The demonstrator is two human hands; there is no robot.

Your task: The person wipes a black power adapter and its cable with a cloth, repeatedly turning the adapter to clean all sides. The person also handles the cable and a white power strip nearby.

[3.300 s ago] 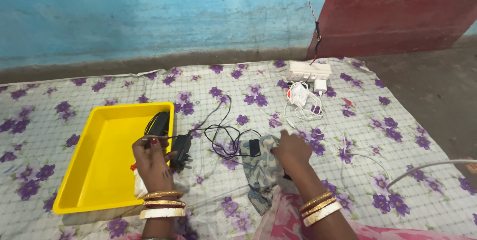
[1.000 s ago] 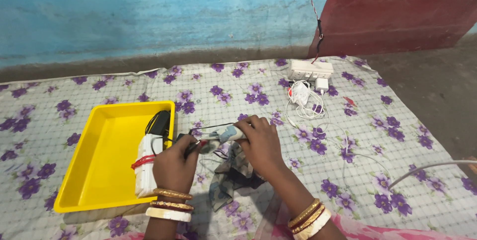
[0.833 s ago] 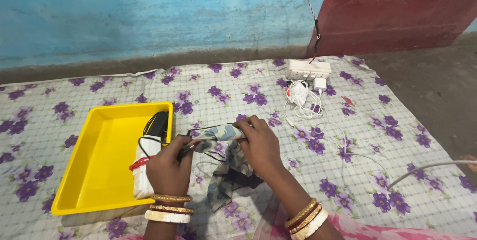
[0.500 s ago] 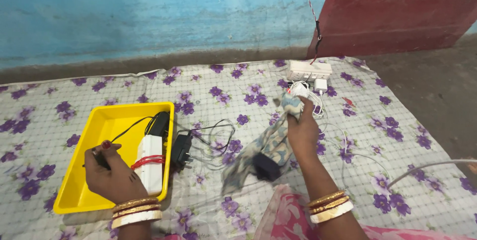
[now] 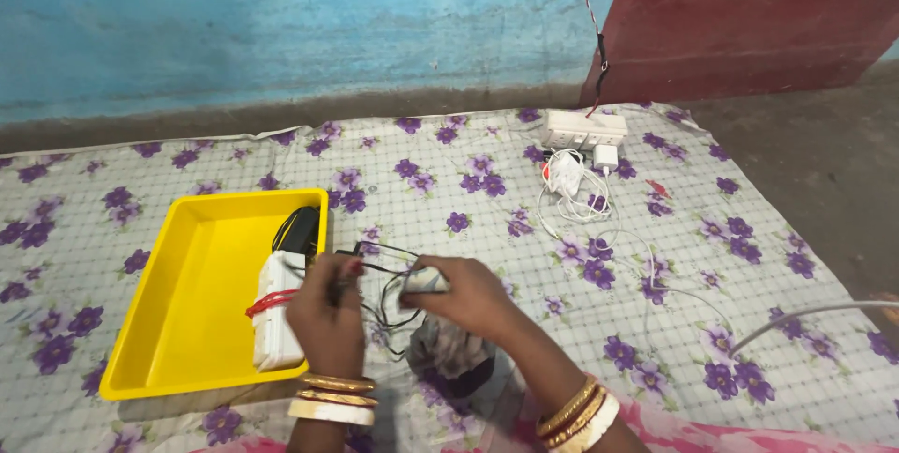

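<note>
Low in the middle of the frame, the left hand [image 5: 328, 308] pinched a thin black cable [image 5: 379, 270] tight between its fingers. The right hand [image 5: 468, 296] sat just beside it, closed around a small grey cloth pouch [image 5: 449, 350] that hung down under it. The cable looped between the two hands. On the lower left lay a yellow tray [image 5: 201, 312] with a white box [image 5: 276, 317] inside. A white power strip [image 5: 585, 127] sat on the flowered sheet [image 5: 449, 181] at the upper right.

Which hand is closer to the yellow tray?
Left. The left hand is beside the right rim of the yellow tray; the right hand is farther right, over the cloth.
</note>
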